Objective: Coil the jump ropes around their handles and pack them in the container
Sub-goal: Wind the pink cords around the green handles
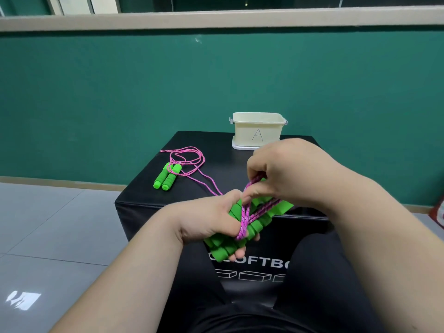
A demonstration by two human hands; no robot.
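Above the padded black tabletop's [225, 159] near edge, the left hand's [209, 222] grip curls round ribbed green foam handles [222, 248]. The right hand [288, 169] pinches their braided pink rope [242, 227]. A second jump rope [168, 176] lies uncoiled near the cream plastic container [258, 128].

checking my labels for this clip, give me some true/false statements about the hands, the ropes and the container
1. The left hand grips the green foam handles. True.
2. The right hand lies flat on the black box. False: its fingers pinch the pink rope above the handles.
3. A second jump rope lies on the black box with its cord loose. True.
4. The cream container is marked B. False: it is marked A.
5. The second jump rope is inside the container. False: it lies on the box, to the left of the container.
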